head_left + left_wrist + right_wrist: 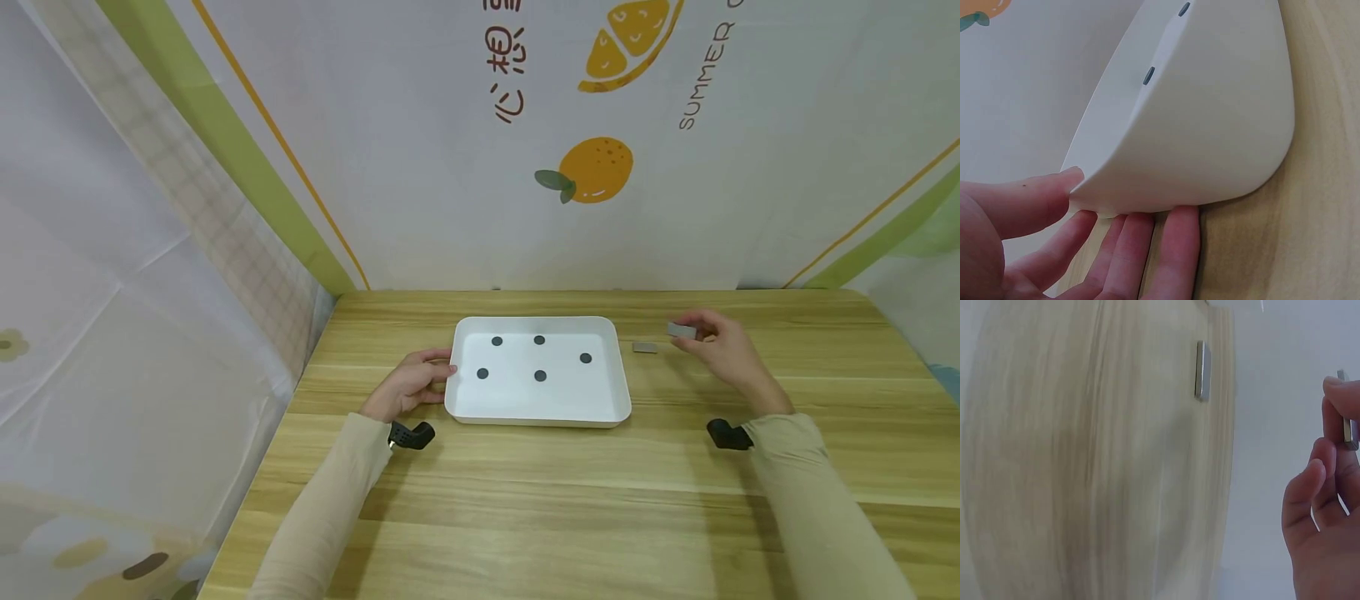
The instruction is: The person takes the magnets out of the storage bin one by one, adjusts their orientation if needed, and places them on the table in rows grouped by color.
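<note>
A shallow white tray [510,402] sits on the wooden table with several dark round discs [540,376] spread over its floor. At its left end my left hand [408,385] grips the tray, the thumb over the rim and the other fingers against the outside of the wall [1210,125]. To the right of the tray, my right hand [720,350] pinches a small flat grey metal bar [681,331] between thumb and fingers, raised above the table. A similar grey bar [644,347] lies on the wood between the tray and that hand.
The wooden table [525,517] ends at the back against a white cloth [435,167] printed with oranges and lettering. Another cloth [135,292] hangs along the left side. A black wrist device [412,435] sits at each sleeve cuff.
</note>
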Demonstrator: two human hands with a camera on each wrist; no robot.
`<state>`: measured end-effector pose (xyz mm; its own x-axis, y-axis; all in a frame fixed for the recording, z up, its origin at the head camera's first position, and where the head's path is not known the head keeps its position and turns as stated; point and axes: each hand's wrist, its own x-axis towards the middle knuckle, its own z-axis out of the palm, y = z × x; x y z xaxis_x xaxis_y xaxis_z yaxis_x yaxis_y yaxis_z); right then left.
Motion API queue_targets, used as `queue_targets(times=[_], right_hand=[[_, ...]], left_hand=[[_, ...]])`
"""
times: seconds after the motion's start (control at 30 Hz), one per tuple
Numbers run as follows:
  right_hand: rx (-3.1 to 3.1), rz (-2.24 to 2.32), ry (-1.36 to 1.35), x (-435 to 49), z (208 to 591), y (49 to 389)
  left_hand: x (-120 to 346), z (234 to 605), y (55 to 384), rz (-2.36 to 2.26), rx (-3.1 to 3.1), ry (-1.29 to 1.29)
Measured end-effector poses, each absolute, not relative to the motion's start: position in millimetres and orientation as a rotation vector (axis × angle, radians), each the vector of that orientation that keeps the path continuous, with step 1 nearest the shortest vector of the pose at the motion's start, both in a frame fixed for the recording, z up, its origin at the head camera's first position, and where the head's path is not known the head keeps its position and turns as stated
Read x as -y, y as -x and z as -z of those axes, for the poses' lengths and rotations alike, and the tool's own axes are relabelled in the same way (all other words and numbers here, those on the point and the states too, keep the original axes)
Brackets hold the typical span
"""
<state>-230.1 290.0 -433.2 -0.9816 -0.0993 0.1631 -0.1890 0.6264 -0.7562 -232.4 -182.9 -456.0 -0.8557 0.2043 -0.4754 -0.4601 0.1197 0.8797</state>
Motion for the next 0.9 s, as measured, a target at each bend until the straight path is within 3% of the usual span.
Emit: queue_targets(times=[0.9], right_hand=[[2.872,-1.109,-0.207,-320.0,448.3,231.2]], left_hand=[[181.6,455.0,232.5,-1.783,-1.916,0.262]])
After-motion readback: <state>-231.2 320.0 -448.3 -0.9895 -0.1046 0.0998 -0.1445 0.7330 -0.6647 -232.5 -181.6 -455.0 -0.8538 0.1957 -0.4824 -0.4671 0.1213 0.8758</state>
